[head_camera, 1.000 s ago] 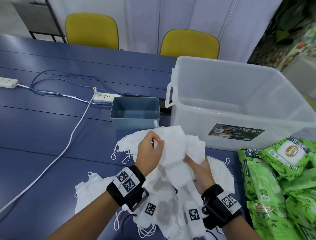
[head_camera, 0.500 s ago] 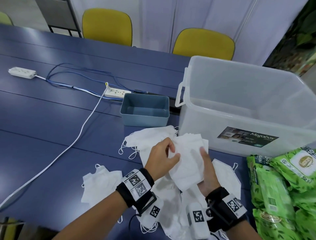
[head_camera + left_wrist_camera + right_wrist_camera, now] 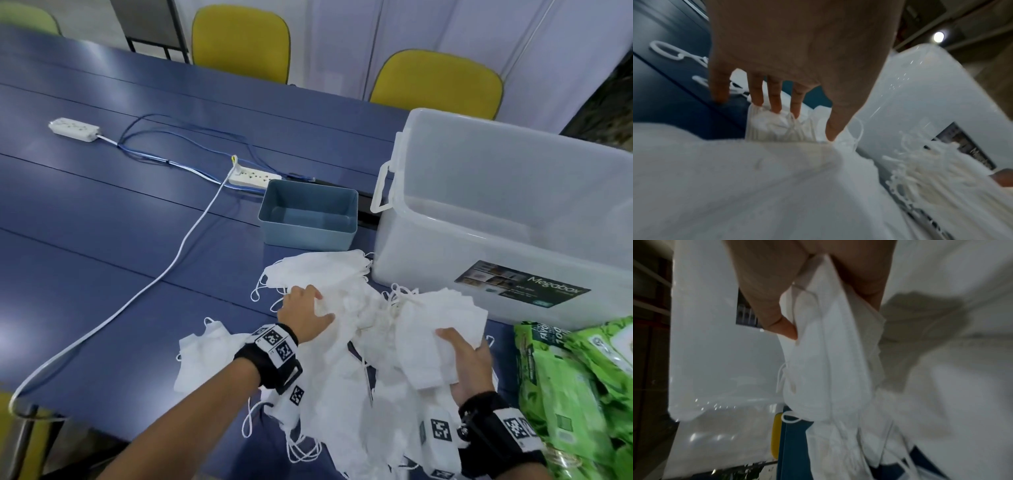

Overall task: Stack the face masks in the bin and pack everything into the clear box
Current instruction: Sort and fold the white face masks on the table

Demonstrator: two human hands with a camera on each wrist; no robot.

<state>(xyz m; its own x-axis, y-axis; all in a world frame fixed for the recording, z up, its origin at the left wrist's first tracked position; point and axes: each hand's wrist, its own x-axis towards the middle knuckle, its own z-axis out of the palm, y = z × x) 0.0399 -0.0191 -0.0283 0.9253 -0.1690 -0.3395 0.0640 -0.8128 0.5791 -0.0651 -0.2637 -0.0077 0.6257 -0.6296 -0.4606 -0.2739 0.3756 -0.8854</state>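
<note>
My right hand (image 3: 471,365) grips a stack of white face masks (image 3: 436,329) beside the clear box (image 3: 507,219). My left hand (image 3: 303,313) presses spread fingers (image 3: 774,95) on the mask pile (image 3: 342,387).

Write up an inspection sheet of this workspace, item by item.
Surface: blue table.
Job's things: loose white face masks heaped at the near edge; blue bin empty; clear box empty; green packets at right.
Clutter: nothing seen.
Grippers: left hand rests on the heap, fingers straight; right hand grips a bunch of masks.
Cables: two power strips, white cord and blue wires across the table.
Surroundings: yellow chairs, white curtain.
</note>
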